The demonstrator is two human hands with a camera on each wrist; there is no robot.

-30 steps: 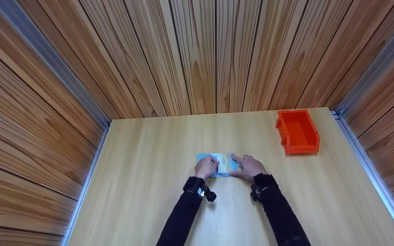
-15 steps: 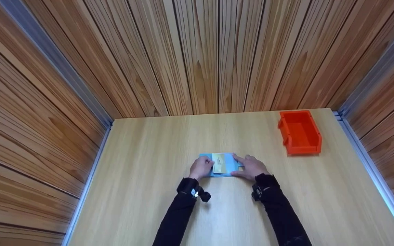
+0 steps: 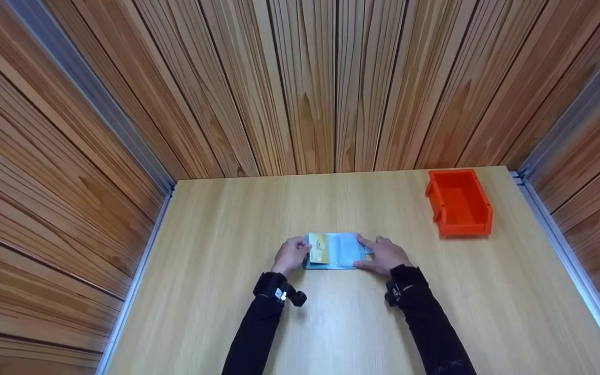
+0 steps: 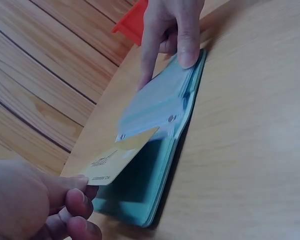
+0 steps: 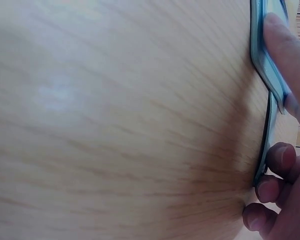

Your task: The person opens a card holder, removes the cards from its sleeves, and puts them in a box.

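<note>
A teal card wallet [image 4: 151, 182] lies opened out on the wooden table, its clear plastic sleeves [image 4: 152, 100] stacked toward the right hand. Between thumb and fingertips, the left hand [image 3: 290, 255] pinches a yellow card [image 4: 117, 162] by its outer end. That card is tilted over the bare teal cover, its far end at the edge of the sleeves. The right hand [image 3: 387, 256] grips the wallet's right side: in the left wrist view its thumb presses on the sleeves near the front edge and a finger reaches the far edge. In the right wrist view, the other fingers curl beside a teal flap [image 5: 265, 140].
An orange-red open bin [image 3: 460, 203] stands at the back right of the table [image 3: 237, 219]. Wood-plank walls [image 3: 310, 94] with metal corner posts enclose the table at the back and both sides.
The left hand has moved left with the yellow card, from over the wallet's middle to its left end, uncovering the pale blue sleeves. The right hand keeps its hold on the wallet.
</note>
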